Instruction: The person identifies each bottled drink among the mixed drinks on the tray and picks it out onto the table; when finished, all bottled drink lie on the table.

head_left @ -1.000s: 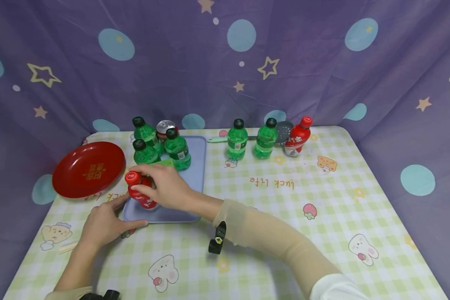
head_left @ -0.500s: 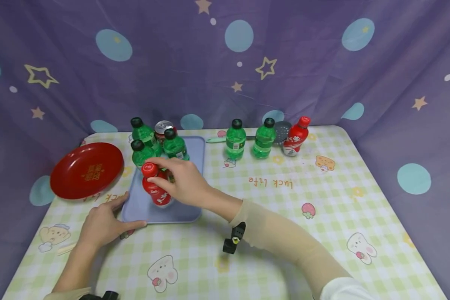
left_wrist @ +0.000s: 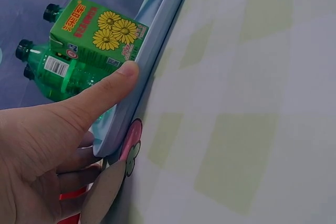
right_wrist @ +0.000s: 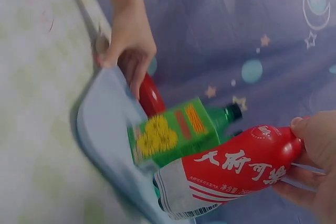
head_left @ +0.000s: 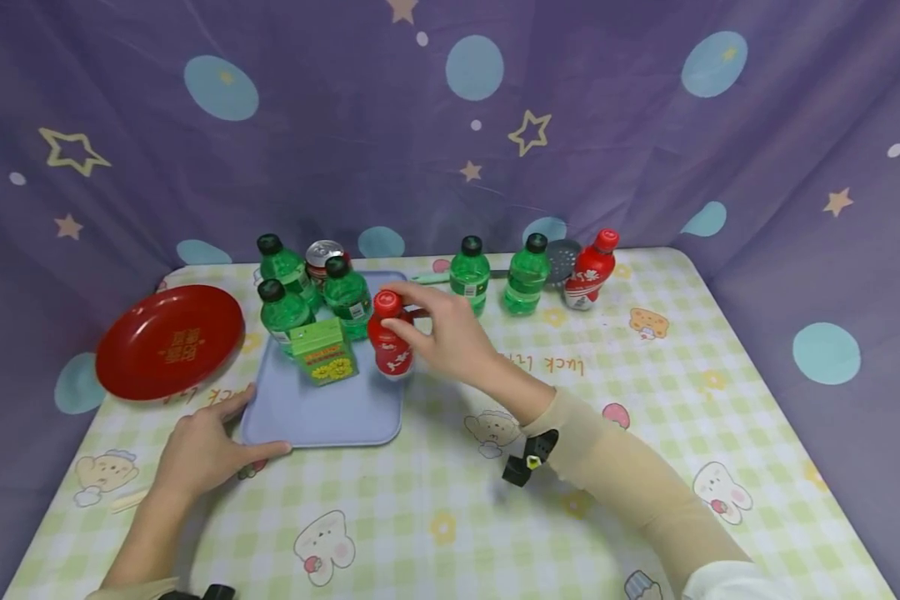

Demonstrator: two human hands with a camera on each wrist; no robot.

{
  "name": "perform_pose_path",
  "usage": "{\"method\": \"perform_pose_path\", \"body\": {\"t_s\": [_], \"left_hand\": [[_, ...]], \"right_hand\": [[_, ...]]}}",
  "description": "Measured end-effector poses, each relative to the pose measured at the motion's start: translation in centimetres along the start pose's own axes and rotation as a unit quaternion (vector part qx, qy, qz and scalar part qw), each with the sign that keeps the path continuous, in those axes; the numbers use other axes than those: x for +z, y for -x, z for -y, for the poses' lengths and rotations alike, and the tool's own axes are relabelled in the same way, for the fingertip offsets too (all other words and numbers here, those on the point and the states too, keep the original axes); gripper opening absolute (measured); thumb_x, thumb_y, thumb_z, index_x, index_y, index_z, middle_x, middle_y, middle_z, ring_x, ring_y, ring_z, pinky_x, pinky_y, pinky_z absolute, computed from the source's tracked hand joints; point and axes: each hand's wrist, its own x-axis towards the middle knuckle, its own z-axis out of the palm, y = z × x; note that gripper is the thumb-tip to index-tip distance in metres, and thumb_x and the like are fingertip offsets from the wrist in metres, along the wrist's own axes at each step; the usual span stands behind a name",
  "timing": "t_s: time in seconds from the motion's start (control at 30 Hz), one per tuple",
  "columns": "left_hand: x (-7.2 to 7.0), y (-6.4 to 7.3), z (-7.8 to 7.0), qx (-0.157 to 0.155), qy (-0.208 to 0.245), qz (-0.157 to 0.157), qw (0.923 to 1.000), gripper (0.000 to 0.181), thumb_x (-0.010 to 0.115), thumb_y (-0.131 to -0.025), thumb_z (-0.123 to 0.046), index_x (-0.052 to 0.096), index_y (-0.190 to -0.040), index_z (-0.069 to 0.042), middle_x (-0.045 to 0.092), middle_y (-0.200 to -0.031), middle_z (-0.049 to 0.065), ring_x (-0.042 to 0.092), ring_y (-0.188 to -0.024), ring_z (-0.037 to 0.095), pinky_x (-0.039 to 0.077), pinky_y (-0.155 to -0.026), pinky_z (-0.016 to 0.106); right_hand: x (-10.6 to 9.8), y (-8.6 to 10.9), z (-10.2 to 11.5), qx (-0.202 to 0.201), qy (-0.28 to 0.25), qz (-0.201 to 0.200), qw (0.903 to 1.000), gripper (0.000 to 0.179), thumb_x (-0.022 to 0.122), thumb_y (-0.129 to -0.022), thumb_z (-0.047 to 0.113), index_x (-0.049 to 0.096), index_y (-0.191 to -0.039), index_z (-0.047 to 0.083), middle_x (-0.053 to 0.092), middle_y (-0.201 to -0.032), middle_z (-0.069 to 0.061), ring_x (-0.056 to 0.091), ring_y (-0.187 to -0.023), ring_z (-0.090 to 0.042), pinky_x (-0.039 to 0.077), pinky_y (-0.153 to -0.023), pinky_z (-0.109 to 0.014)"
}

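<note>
So the biggest thing here is the checked table [head_left: 525, 508], spread out under both hands. Then the blue tray [head_left: 322, 421]: the left hand [head_left: 202, 450] braces its near-left corner, fingers pretty straight, thumb along the near rim, not clenched. Past that hand, further left, is the red plate [head_left: 142, 354].

Now the red bottle [head_left: 392, 350]. The right hand [head_left: 453, 333] is pinching it up near the neck, thumb on one side and fingers on the other, and it's about upright at the tray's right edge. Honestly can't tell if the base is touching anything. Three green bottles [head_left: 348, 300] are left of and behind that grip.

Handling-wise, my guess is thin plastic: a bit squeezy, fairly slick, hard to break, and bottom-heavy if it's full (can't see the level through the wrap). A neck hold could let the base swing, so I'd go lower on the wide part if it starts wobbling.

Just left of the grip is the green carton [head_left: 326, 354], with a can [head_left: 322, 254] further back. Smallest bit: the red cap [head_left: 387, 300], right at the fingertips. I wouldn't lift by that alone.
</note>
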Motion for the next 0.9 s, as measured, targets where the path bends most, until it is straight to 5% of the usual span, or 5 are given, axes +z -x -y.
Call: {"method": "perform_pose_path", "body": {"t_s": [0.33,0.9], "left_hand": [[-0.3,0.1,0.0,0.004,-0.001,-0.006,1.0000,0.125,0.090,-0.067,-0.074,0.047,-0.157,0.002,0.048,-0.153,0.037,0.052,-0.131,0.064,0.050,-0.101,0.075],[0.1,0.0,-0.1,0.011,0.008,-0.004,0.9999,0.125,0.090,-0.067,-0.074,0.047,-0.156,0.003,0.049,-0.152,0.035,0.053,-0.132,0.062,0.050,-0.101,0.074]], "right_hand": [[-4.6,2.3,-2.8,0.032,0.028,-0.049,0.9979,0.043,0.080,-0.097,0.013,0.068,-0.137,0.002,0.081,-0.116,-0.014,0.080,-0.105,-0.025,0.067,-0.089,-0.033],[-8.5,4.2,-4.6,0.046,0.069,-0.088,0.9926,0.041,0.082,-0.095,0.012,0.070,-0.133,0.003,0.082,-0.115,-0.014,0.081,-0.102,-0.028,0.068,-0.086,-0.039]]}}
